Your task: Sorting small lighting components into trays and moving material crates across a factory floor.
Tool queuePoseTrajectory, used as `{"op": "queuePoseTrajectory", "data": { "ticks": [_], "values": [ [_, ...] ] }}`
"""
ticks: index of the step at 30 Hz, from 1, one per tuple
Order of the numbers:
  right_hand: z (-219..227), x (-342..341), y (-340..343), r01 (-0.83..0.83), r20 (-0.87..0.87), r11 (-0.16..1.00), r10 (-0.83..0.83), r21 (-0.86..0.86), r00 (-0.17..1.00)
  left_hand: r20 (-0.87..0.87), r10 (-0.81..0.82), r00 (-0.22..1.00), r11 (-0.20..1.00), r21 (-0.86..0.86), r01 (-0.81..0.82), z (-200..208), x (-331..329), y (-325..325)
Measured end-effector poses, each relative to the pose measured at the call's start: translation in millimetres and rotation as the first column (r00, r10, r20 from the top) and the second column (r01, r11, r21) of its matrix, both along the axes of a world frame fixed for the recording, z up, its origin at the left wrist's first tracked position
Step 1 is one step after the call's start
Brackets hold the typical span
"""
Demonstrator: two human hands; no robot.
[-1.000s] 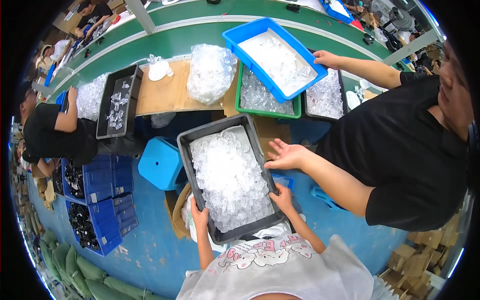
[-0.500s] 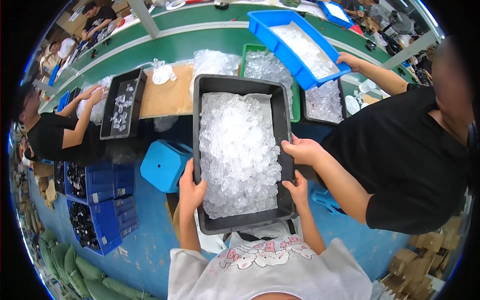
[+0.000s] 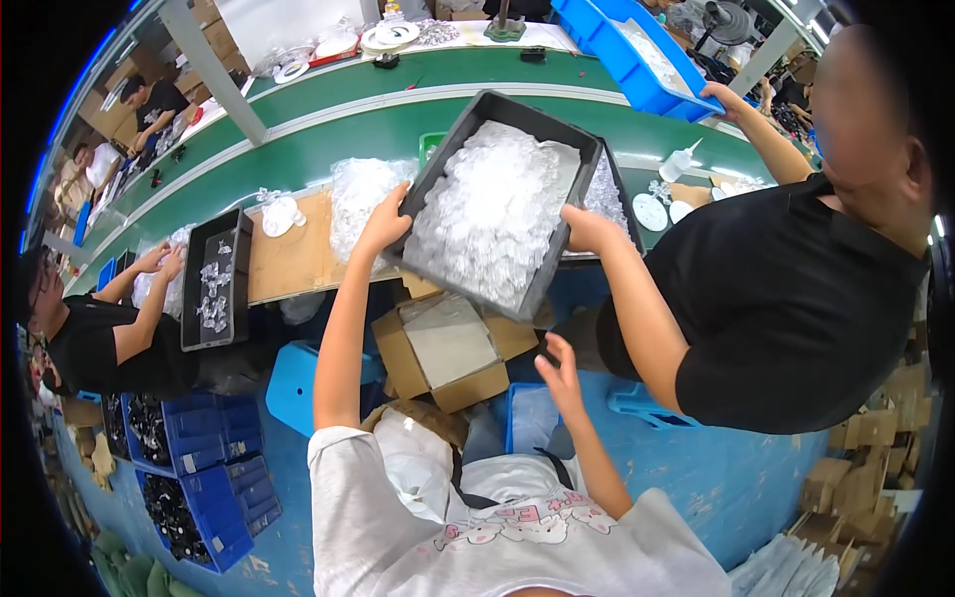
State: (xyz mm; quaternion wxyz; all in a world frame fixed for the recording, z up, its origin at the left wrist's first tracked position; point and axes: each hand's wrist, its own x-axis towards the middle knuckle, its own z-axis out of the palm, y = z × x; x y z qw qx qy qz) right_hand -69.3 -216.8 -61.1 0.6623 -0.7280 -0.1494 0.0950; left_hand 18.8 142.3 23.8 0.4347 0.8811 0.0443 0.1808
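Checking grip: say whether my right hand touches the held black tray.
Apart: the head view shows a gap between your right hand and that black tray.

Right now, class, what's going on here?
The person's left grip is on the side of a black tray heaped with clear pieces; their right grip is open, off the tray. A co-worker has one grip on its opposite side and the other grip on a blue tray. An open cardboard box shows below.

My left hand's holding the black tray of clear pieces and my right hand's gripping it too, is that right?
Not quite: the head view shows your right hand free of the black tray. Your left hand does hold that tray of clear pieces.
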Motion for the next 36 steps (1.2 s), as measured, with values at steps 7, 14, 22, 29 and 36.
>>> {"op": "queuePoseTrajectory", "data": {
  "ticks": [7,14,22,29,36],
  "values": [
    [-30,-162,17,-0.091,-0.147,0.990,0.074,-0.109,0.986,0.133,0.005,0.991,0.992,-0.126,0.012,-18,-164,7],
    [-84,-170,64,-0.208,-0.193,0.964,0.174,-0.167,0.966,-0.063,0.143,0.988,0.867,-0.474,-0.155,-139,-289,-5],
    [-96,-142,92,-0.288,-0.214,0.947,0.255,-0.143,0.943,-0.261,0.311,0.914,0.670,-0.622,-0.405,-218,-360,-31],
    [-101,-129,113,-0.365,-0.213,0.918,0.329,-0.159,0.920,-0.272,0.340,0.900,0.687,-0.582,-0.436,-232,-346,-29],
    [-108,-126,120,-0.429,-0.183,0.890,0.401,-0.153,0.898,-0.277,0.317,0.907,0.674,-0.608,-0.421,-219,-335,-29]
  ]
}}
